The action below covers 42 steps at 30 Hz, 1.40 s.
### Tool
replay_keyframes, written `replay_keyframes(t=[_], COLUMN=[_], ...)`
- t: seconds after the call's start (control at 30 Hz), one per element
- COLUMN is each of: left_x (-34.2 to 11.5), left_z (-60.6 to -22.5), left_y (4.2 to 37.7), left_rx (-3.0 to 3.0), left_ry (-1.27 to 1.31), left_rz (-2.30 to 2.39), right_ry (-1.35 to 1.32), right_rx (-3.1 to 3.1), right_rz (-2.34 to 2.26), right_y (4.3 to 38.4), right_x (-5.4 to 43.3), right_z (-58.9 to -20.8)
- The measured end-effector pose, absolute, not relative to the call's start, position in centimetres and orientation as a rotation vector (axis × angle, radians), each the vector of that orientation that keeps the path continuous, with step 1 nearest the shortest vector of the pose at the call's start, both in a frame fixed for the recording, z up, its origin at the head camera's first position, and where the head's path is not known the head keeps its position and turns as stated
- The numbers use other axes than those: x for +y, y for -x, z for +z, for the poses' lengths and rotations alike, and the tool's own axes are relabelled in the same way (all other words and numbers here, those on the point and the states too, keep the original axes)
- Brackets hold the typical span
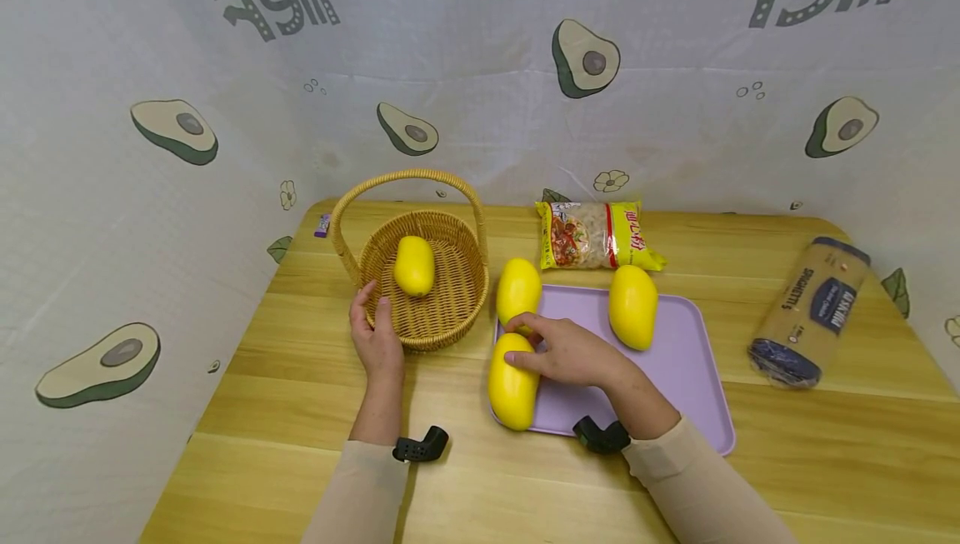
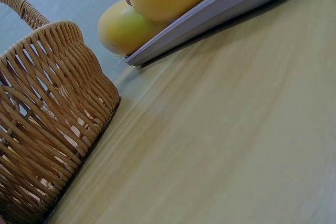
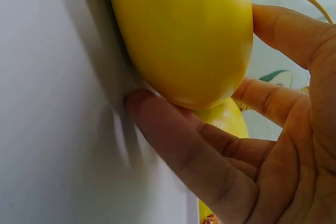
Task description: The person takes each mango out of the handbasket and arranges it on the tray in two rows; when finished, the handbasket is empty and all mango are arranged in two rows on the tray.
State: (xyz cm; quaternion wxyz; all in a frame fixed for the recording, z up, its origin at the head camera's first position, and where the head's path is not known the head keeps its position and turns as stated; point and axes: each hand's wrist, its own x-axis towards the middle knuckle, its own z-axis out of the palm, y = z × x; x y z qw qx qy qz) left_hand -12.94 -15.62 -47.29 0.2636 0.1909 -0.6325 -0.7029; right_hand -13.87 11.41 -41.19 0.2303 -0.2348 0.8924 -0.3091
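My left hand (image 1: 378, 346) holds the near-left rim of a wicker basket (image 1: 450, 333) with an arched handle, thumb over the edge. One yellow mango (image 1: 415, 266) lies in the basket. On the near-left corner of a lilac tray (image 1: 675, 377) my right hand (image 1: 573, 351) grips another mango (image 1: 513, 394), thumb on its side and fingers round its far end. The right wrist view shows the fingers (image 3: 184, 145) under that mango (image 3: 184, 35). Just beyond lies a further mango (image 1: 519, 290) at the tray's far-left corner; one more mango (image 1: 632, 308) lies toward the far right.
A yellow food packet (image 1: 592, 235) lies behind the tray. To the right lies a spaghetti pack (image 1: 810, 311) with blue ends. A small purple item (image 1: 322, 226) sits left of the basket. An avocado-printed curtain (image 1: 480, 52) borders the wooden table (image 1: 300, 411).
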Motion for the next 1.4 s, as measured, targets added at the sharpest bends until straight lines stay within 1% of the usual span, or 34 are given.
replay_keyframes(t=[0.5,0.67,0.83,1.0,1.13,1.3,1.4], left_x=[-15.7,-15.7,-15.6,-15.6,-15.6,-15.7,-15.7], left_z=[-47.4,-47.4,-47.3,-47.2,-47.2,-47.1,-47.0], left_y=[12.8,12.8,12.8,12.8,13.0,13.1,13.0], left_rx=[-1.721,-1.723,-1.717,-1.71,-1.703,-1.701,-1.71], left_ry=[-0.525,-0.524,-0.523,-0.527,-0.528,-0.523,-0.526], left_rz=[-1.905,-1.903,-1.911,-1.918,-1.916,-1.906,-1.904], right_ry=[0.624,0.651,0.684,0.767,0.851,0.896,0.838], right_rx=[2.457,2.554,2.699,2.773,2.801,2.823,2.836], right_rz=[-0.801,-0.754,-0.613,-0.597,-0.702,-0.912,-1.061], right_y=[13.6,12.9,11.2,8.9,7.5,6.7,7.0], right_x=[11.6,11.9,11.5,9.9,8.1,5.4,3.7], right_z=[-40.7,-39.3,-37.2,-35.8,-35.0,-34.6,-34.7])
